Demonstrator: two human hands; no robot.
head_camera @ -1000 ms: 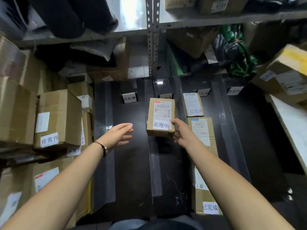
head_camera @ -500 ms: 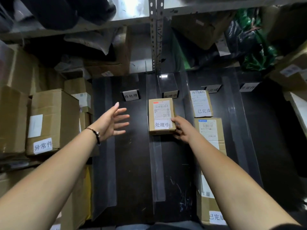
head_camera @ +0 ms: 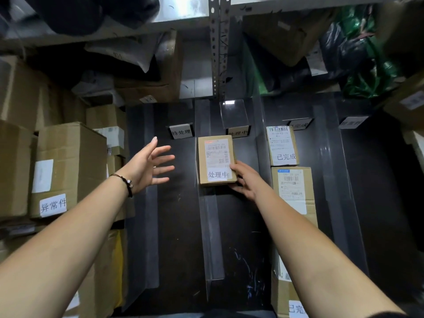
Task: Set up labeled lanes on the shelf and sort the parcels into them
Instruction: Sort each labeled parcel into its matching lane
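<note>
Dark shelf (head_camera: 179, 226) under a grey slotted upright (head_camera: 215, 49), split from back edge to front edge by clear dividers (head_camera: 211, 237) into lanes. Cards stand near the back edge: 待处理 card (head_camera: 181, 132), 处理中 card (head_camera: 238, 133), 已完成 card (head_camera: 298, 125), and a fourth card (head_camera: 352, 122) too blurred to read. The parcel marked 处理中 (head_camera: 216, 160) lies flat in the second lane, just in front of its matching card. The right hand (head_camera: 246, 182) holds this parcel at its near right corner, grip clamped with the thumb on top. The left hand (head_camera: 146, 167) hovers over the first lane, grip apart, fingers spread, touching nothing. Two parcels, the small one (head_camera: 281, 145) behind the larger one (head_camera: 294, 193), lie in the third lane. Beyond the shelf's left edge stands a carton marked 异常件 (head_camera: 66, 168) among stacked boxes.
</note>
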